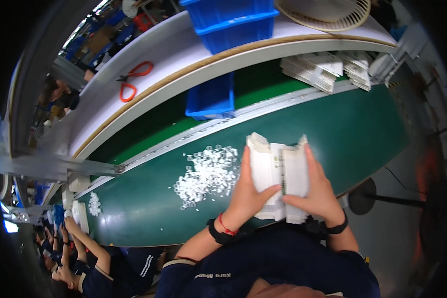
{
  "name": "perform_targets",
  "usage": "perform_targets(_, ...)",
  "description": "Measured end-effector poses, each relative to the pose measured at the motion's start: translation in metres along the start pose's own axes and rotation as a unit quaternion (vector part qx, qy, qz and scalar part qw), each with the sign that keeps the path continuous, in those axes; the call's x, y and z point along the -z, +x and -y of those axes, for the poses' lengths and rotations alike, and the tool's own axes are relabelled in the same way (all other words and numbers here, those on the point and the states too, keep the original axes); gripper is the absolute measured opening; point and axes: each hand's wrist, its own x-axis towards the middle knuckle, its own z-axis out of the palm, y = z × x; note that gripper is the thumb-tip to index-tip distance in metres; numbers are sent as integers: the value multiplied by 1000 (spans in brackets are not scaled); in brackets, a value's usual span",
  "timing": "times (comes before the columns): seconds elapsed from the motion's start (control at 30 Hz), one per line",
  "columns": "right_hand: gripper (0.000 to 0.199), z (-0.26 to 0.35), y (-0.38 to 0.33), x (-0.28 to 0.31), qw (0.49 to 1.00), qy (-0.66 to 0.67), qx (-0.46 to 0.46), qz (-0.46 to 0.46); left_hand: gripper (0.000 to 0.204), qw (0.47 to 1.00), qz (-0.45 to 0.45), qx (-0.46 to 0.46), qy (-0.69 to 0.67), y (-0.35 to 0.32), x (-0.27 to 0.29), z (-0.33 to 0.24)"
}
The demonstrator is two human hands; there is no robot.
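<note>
Between my two hands is a thick bundle of flat white folded cartons (294, 171), held above the near edge of the green work table. My left hand (253, 191) presses on the bundle's left side, its thumb lying across the front. On the opposite side my right hand (318, 193) grips the same bundle, thumb toward the middle. A lengthwise gap splits the bundle into two parts, and some upper edges stick out unevenly. To the left of my left hand, a loose pile of small white plastic pieces (206, 174) spreads over the green table (134, 208).
Beyond the table, a raised white shelf (169, 52) bears orange-handled scissors (129, 82), stacked blue bins (236, 22) and a cream basket (328, 25). Under it sit a blue tray (211, 97) and more white flat cartons (315, 72). Co-workers (92, 258) sit along the left.
</note>
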Motion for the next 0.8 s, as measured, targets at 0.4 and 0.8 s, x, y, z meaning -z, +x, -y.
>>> perform_targets(0.4,74,7,-3,17,1000,-14,23,-14,116,991,-45,-11,125,0,0,-7)
perform_targets(0.8,80,23,1,5,989,-147,14,-11,93,997,5,-21,70,-3,-9,-1)
